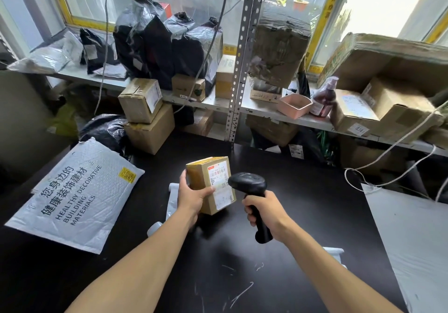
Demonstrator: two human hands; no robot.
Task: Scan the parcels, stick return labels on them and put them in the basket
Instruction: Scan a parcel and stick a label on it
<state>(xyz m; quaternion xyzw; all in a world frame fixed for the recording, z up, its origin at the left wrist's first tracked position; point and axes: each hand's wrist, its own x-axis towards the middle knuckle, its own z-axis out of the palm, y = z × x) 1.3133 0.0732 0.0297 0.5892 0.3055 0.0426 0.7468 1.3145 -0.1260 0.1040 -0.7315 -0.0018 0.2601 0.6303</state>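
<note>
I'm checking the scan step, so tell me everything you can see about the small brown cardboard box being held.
The small brown cardboard box is sealed with yellowish tape and carries a white barcode label on the face toward the black handheld scanner. It is tilted, held above the black tabletop in the left hand.

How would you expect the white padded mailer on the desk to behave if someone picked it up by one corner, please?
The mailer probably flexes and droops: it looks like thin bubble padding. It lies nearly flat, so likely light. Its smooth skin may slide on the desk.
</note>
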